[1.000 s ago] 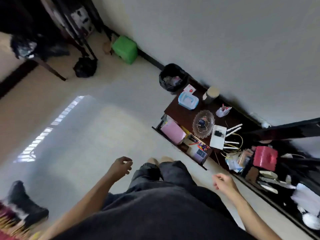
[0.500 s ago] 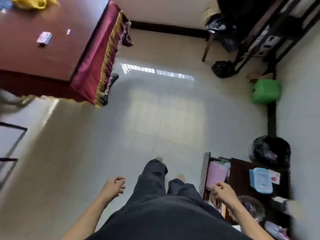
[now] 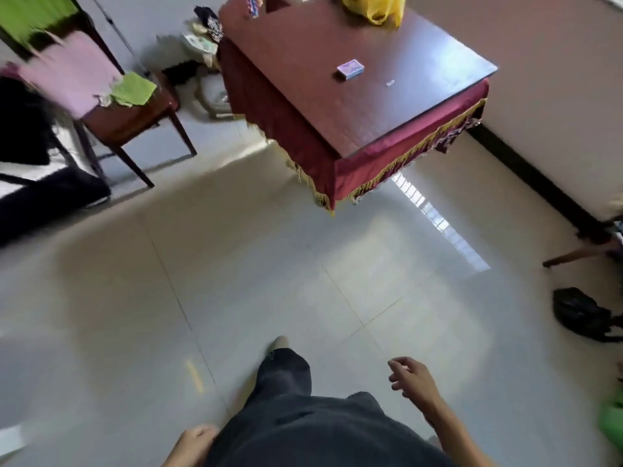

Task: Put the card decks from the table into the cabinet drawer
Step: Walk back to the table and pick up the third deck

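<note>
One boxed card deck (image 3: pixel 350 69), purple and blue, lies flat near the middle of the dark red-brown table (image 3: pixel 421 106). The table stands far ahead across the tiled floor, draped in a maroon cloth with a gold fringe. My right hand (image 3: pixel 413 377) hangs low at the right with loosely curled fingers and holds nothing. My left hand (image 3: pixel 197 443) is at the bottom edge beside my dark trousers, fingers curled, nothing in it. The cabinet and its drawer are out of view.
A yellow bag (image 3: pixel 374 8) sits at the table's far end and a small white scrap (image 3: pixel 390 83) lies near the deck. A wooden chair (image 3: pixel 128 119) with pink and green cloths stands at the left. A black bag (image 3: pixel 578 313) lies on the floor at right.
The view has swung away from the low cabinet toward the table, which is now ahead and larger. Both hands stay low and hold nothing; my foot steps forward.
</note>
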`<control>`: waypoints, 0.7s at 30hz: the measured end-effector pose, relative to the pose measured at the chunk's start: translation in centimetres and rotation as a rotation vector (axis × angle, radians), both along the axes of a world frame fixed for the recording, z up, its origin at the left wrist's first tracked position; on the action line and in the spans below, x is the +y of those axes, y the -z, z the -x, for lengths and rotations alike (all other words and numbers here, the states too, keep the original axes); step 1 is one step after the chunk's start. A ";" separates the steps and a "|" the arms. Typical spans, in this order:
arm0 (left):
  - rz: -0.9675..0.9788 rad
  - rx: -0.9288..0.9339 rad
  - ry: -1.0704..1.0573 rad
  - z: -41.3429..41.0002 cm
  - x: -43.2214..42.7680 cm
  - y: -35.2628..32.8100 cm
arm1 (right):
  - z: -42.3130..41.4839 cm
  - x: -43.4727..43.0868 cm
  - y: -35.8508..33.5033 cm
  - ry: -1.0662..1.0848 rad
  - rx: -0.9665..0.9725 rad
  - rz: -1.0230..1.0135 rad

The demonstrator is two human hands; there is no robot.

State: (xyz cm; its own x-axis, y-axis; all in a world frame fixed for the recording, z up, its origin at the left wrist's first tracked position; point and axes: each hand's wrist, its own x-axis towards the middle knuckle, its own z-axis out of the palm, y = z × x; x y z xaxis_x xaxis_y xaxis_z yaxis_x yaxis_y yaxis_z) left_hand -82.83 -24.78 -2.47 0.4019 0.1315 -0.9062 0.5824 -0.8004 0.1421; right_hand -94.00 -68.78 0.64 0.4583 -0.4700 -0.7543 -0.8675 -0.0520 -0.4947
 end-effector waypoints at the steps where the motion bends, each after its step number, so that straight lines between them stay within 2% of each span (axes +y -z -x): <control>1: 0.005 0.007 0.001 -1.4 0.1 0.3 | -1.6 0.2 0.0 -0.012 0.014 0.003; 3: 0.016 -0.011 -0.017 -4.7 -0.4 -0.3 | -4.2 0.7 0.0 -0.030 0.050 0.009; 7: 0.130 0.036 -0.184 -13.9 -3.9 -3.5 | -8.4 1.1 0.3 -0.100 0.124 0.029; 13: 0.325 -0.140 -0.191 -29.7 -10.0 -5.3 | -15.6 -0.8 2.7 -0.181 0.246 0.053; 17: 0.303 -0.164 -0.192 -37.4 -11.7 -5.0 | -24.5 -3.5 4.5 -0.163 0.263 0.036; 21: 0.199 -0.126 -0.215 -43.0 -10.6 -5.1 | -37.4 -5.2 4.4 -0.175 0.185 0.006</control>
State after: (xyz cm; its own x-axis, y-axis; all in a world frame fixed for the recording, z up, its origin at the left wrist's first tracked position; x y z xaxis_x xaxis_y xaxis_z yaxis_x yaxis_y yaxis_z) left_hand -39.81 -35.42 2.65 0.4946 0.0506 -0.8676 0.7030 -0.6103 0.3651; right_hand -56.61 -74.01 -3.76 0.3876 -0.4008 -0.8301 -0.9208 -0.2116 -0.3278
